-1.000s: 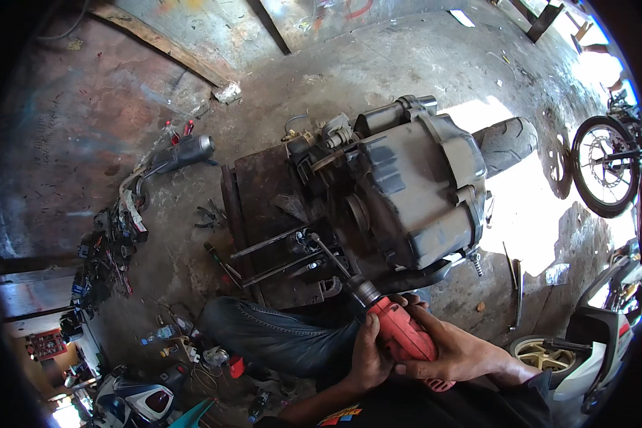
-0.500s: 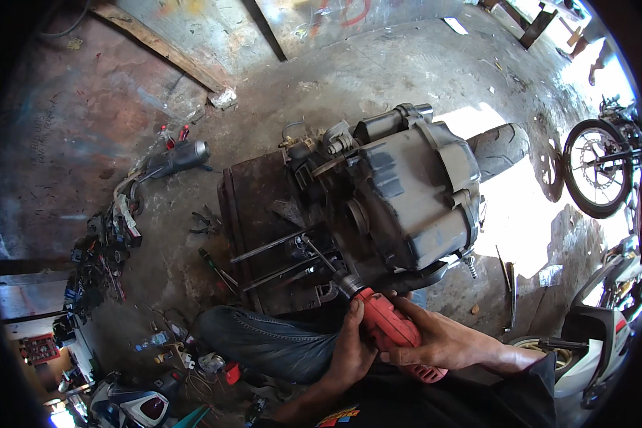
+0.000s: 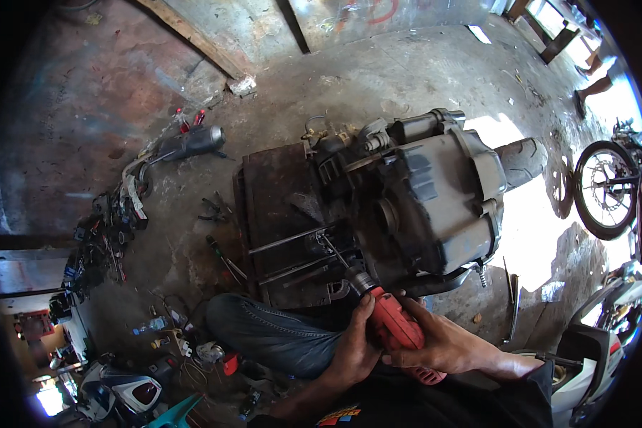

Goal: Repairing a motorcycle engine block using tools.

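Low in the near middle of the scene, just in front of my black shirt [image 3: 389, 405], I am gripping a red drill [image 3: 392, 321] with both hands. My right hand [image 3: 449, 341] is closing around the right side of its body, the thumb lying across the near end. My left hand [image 3: 355, 346] is holding the left side, its thumb pressing near the front, just behind the grey chuck [image 3: 364, 280]. The long thin bit [image 3: 337, 251] is pointing far and left, toward a small metal part beside two metal rods [image 3: 290, 238]; I cannot tell whether the tip is touching it. The rods are lying over a dark slab [image 3: 274, 182], left of a big grey and black engine [image 3: 442, 196], and a tire [image 3: 523, 160] is showing beyond the engine's right side. My bent knee in blue jeans [image 3: 267, 335] is resting to the left of my hands. On the floor left of the slab, pliers [image 3: 214, 210] are lying near a green-handled tool [image 3: 214, 245], and farther left a muffler [image 3: 196, 143] is sitting by the wall [image 3: 100, 135].
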`<move>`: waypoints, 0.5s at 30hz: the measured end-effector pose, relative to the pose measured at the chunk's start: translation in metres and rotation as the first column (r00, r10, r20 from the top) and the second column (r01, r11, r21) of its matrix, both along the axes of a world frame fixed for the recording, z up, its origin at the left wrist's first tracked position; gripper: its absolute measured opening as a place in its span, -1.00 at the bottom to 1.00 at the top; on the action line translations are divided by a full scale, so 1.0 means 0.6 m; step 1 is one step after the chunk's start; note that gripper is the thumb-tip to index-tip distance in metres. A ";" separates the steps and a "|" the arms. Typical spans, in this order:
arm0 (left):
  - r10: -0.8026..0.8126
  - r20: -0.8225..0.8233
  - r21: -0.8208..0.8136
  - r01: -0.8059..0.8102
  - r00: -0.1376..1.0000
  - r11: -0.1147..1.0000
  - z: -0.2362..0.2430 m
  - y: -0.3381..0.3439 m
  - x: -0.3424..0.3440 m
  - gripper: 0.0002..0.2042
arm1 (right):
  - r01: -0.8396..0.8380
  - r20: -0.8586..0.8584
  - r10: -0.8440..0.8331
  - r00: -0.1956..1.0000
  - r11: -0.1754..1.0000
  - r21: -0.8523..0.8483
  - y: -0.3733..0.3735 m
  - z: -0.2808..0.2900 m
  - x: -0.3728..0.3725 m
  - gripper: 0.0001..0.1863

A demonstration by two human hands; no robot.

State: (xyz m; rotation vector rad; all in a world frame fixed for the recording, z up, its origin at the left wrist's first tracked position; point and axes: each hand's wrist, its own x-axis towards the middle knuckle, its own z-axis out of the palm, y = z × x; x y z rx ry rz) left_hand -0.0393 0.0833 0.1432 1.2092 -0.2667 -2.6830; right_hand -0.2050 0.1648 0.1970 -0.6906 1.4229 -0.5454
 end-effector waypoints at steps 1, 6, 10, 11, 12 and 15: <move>-0.013 -0.029 0.000 0.013 0.999 1.000 0.000 0.001 -0.001 -0.44 | -0.002 0.021 0.003 1.000 1.000 -0.024 -0.001 0.000 0.001 0.23; 0.035 0.045 -0.016 -0.035 0.998 0.999 -0.003 0.007 -0.006 -0.40 | 0.015 0.041 -0.014 0.999 1.000 -0.018 -0.010 0.000 -0.002 0.16; 0.033 0.037 0.000 -0.033 0.999 0.999 -0.004 0.010 -0.006 -0.39 | -0.014 0.064 0.015 0.998 1.000 -0.019 -0.016 0.003 -0.006 0.14; 0.042 0.058 -0.013 -0.041 0.997 0.999 -0.004 0.011 -0.007 -0.39 | -0.014 0.066 0.015 0.998 1.000 -0.025 -0.016 0.005 -0.007 0.13; 0.045 0.061 -0.019 -0.044 0.997 0.999 -0.004 0.012 -0.007 -0.40 | -0.012 0.070 0.014 0.997 0.999 -0.030 -0.017 0.006 -0.007 0.13; 0.045 0.053 -0.030 -0.044 0.998 0.999 -0.005 0.012 -0.007 -0.42 | -0.047 0.033 0.048 0.998 0.998 -0.035 -0.018 0.006 -0.007 0.20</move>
